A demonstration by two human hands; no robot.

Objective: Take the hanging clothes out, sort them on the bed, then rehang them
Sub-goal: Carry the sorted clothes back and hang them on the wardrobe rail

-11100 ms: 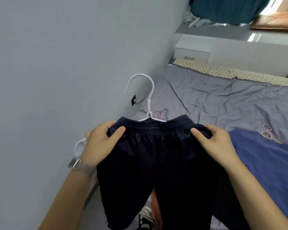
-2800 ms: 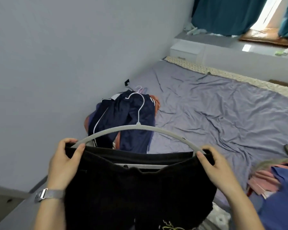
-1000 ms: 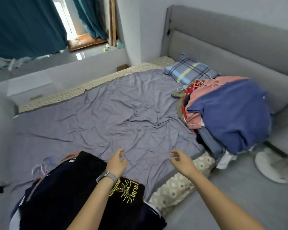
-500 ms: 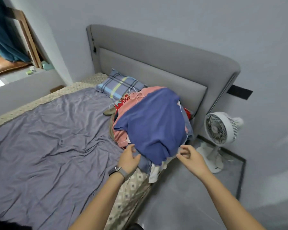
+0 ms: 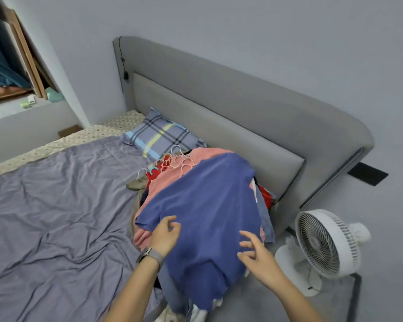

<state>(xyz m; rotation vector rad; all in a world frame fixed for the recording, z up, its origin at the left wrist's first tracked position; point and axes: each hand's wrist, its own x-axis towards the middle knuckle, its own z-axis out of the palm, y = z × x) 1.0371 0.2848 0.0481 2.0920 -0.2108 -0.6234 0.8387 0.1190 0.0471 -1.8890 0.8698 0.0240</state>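
Our left hand (image 5: pixel 165 235) lay on the blue shirt (image 5: pixel 209 205), fingers loosely curled and gripping nothing. The shirt topped the pile (image 5: pixel 172 173) on the bed (image 5: pixel 56 205), running lengthwise from us toward the hangers (image 5: pixel 176 160). Our right hand (image 5: pixel 256 254) hovered spread wide, equally near.

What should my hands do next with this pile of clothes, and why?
Probably close both hands on the blue shirt and lift it off. It lies on top of the pile, and the left hand and right hand are open over its lower part, gripping nothing.
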